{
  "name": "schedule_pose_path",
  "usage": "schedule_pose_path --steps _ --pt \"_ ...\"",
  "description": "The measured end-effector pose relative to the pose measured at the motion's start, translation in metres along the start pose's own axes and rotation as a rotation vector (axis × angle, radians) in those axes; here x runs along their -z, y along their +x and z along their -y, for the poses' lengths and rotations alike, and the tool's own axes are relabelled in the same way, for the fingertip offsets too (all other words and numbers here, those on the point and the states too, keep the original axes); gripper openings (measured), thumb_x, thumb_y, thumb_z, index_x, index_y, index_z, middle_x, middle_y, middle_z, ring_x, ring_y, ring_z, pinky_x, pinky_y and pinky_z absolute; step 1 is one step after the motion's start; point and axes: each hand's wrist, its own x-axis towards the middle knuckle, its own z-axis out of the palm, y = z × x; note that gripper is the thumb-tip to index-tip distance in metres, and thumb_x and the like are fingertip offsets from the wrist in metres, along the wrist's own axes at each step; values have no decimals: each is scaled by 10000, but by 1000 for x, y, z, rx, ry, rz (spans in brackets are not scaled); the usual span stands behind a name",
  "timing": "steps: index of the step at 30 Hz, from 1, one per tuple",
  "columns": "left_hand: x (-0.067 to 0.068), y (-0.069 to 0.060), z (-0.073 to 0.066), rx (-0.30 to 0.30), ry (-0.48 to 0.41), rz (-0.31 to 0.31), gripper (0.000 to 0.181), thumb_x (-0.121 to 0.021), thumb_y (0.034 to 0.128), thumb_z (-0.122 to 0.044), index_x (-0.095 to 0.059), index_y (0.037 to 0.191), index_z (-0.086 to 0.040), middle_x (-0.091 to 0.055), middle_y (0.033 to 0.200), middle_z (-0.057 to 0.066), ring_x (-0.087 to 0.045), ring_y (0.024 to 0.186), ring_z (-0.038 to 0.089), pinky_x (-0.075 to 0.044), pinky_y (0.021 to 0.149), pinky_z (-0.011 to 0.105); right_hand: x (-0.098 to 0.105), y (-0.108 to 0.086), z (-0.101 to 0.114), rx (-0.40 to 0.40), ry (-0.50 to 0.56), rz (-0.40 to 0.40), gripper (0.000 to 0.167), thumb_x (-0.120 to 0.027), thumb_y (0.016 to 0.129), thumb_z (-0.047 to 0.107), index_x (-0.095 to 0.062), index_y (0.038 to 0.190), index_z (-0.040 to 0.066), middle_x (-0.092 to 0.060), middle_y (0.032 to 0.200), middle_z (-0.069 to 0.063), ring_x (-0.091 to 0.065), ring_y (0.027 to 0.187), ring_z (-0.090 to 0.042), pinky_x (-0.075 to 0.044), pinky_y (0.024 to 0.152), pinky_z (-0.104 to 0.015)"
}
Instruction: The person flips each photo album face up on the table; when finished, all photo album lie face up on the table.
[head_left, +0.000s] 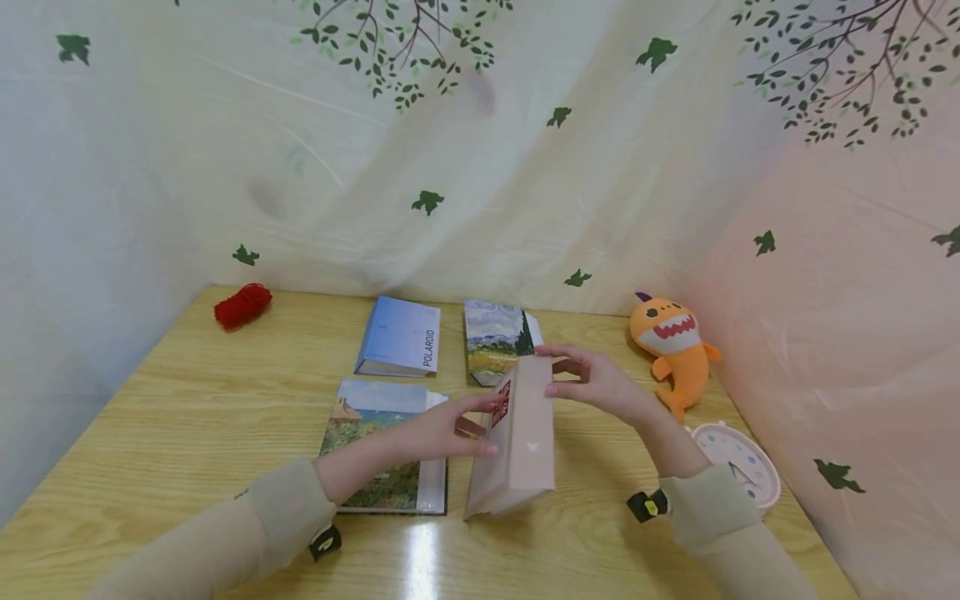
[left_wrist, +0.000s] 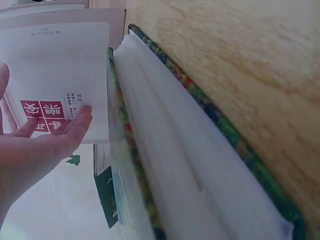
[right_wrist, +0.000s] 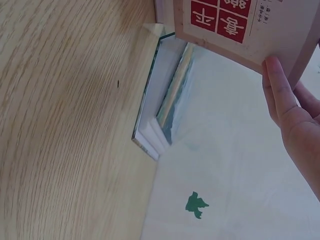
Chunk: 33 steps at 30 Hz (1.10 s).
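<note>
A pale pink hardcover book [head_left: 531, 433] stands on edge near the table's middle, its spine facing me and a red-and-white label on its side. My left hand [head_left: 438, 432] reaches over a landscape-covered book [head_left: 375, 487], its fingertips touching the pink book's left cover [left_wrist: 55, 60]. At the upper right end, my right hand [head_left: 600, 383] pinches the pink book. In the right wrist view, fingers [right_wrist: 282, 90] lie against the cover, which bears another red label [right_wrist: 222, 17]. Pages and parts of the far fingers are hidden.
Behind stand a blue Polaroid book [head_left: 401, 329] and another painted-cover book [head_left: 491, 333]. Red yarn [head_left: 242, 307] lies at the back left. An orange shark plush [head_left: 678, 358] and a pink clock [head_left: 738, 467] lie on the right. A patterned curtain [head_left: 480, 167] borders the table.
</note>
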Motion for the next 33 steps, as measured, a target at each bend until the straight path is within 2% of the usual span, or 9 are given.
schedule_pose_path --steps 5,10,15,24,28,33 --pt "3 0 -1 -23 -27 -2 724 -688 866 -333 -314 1480 -250 -385 1472 95 -557 1168 286 -536 851 368 -4 0 4 22 49 14 577 -687 875 194 -447 1397 136 -501 1347 -103 -512 1177 -302 -520 890 -324" --pt "7 -2 -6 -66 -35 1 702 -660 889 -321 -285 1482 -309 -366 1482 90 -583 1133 271 -531 861 406 -9 1 6 51 88 12 619 -690 873 197 -410 1422 136 -470 1383 -89 -486 1200 -310 -502 926 -319" --pt "11 -3 -7 -60 -43 -14 718 -669 873 -364 -274 1472 -371 -347 1495 63 -597 1117 237 -528 865 383 -15 3 7 80 111 -7 661 -689 873 173 -370 1451 151 -429 1426 -79 -478 1220 -308 -504 921 -310" --pt "18 -6 -8 -79 -76 -57 723 -672 879 -321 -270 1479 -331 -347 1489 61 -578 1135 265 -506 906 405 -34 6 7 142 204 -69 715 -690 859 88 -324 1472 120 -339 1480 -98 -457 1222 -346 -514 900 -307" --pt "23 -8 -7 -68 -75 -73 726 -680 868 -335 -277 1471 -351 -351 1485 36 -577 1136 247 -501 913 406 -42 9 7 168 223 -97 715 -690 853 62 -333 1469 134 -352 1467 -97 -479 1200 -287 -514 901 -311" --pt "26 -11 -7 -71 -116 -99 767 -730 824 -320 -306 1462 -352 -355 1479 20 -597 1103 221 -513 894 379 -54 12 8 193 280 -138 705 -698 837 30 -350 1449 76 -363 1460 -121 -506 1182 -200 -524 881 -311"
